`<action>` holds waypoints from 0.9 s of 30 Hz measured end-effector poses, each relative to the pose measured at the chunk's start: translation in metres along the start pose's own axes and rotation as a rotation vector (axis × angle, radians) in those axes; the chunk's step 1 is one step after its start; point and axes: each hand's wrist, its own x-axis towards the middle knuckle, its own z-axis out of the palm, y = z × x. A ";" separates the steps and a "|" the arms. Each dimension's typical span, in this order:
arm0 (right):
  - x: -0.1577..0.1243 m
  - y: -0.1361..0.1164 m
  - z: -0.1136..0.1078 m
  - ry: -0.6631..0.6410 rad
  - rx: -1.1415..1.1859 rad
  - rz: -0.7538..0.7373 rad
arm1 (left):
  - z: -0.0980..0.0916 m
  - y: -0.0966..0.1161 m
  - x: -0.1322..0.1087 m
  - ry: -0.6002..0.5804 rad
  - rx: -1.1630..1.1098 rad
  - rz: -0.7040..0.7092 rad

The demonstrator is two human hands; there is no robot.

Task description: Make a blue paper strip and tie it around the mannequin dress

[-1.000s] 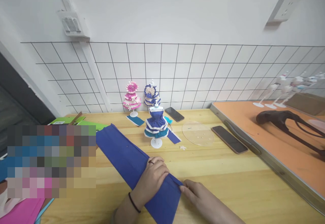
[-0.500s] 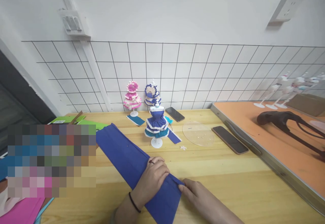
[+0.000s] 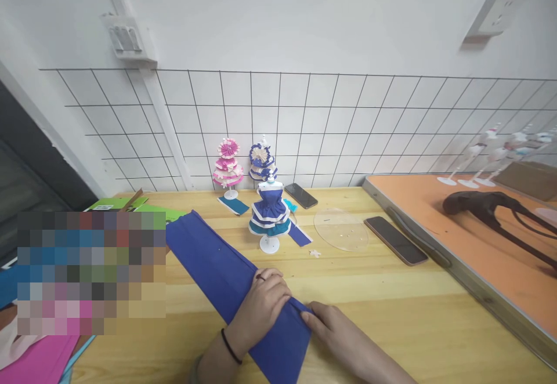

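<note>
A pale wooden table (image 3: 413,308) spans the lower frame, backed by a white wall (image 3: 304,18) with black grid lines. A switch box (image 3: 129,42) sits upper left, a socket (image 3: 495,15) upper right, an orange surface (image 3: 461,224) at right. Blue cloth (image 3: 217,262) lies diagonally, lower centre; the left hand (image 3: 264,301) curls over it, grip unclear, while the right hand (image 3: 333,329) pinches its edge.

Blue cloth (image 3: 213,262) partly out of frame at the bottom
</note>
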 end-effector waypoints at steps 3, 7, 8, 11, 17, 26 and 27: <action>0.000 0.001 0.000 0.001 -0.008 -0.006 | -0.001 0.000 0.000 -0.004 -0.002 -0.001; 0.000 0.001 0.001 0.003 0.009 -0.014 | -0.001 0.001 0.000 -0.002 -0.008 0.002; 0.001 0.002 0.001 0.005 0.016 -0.017 | -0.001 0.001 0.000 -0.003 -0.008 0.002; 0.003 0.004 0.003 0.013 0.042 -0.019 | 0.000 0.000 0.000 -0.007 -0.007 0.004; 0.008 0.004 0.004 0.011 0.081 -0.030 | 0.000 0.000 -0.001 -0.016 0.000 0.000; 0.005 0.004 0.002 0.005 0.022 -0.012 | -0.001 0.000 0.000 -0.022 0.002 -0.016; 0.004 0.003 0.001 0.004 0.025 -0.013 | -0.001 0.000 0.000 -0.021 0.000 -0.016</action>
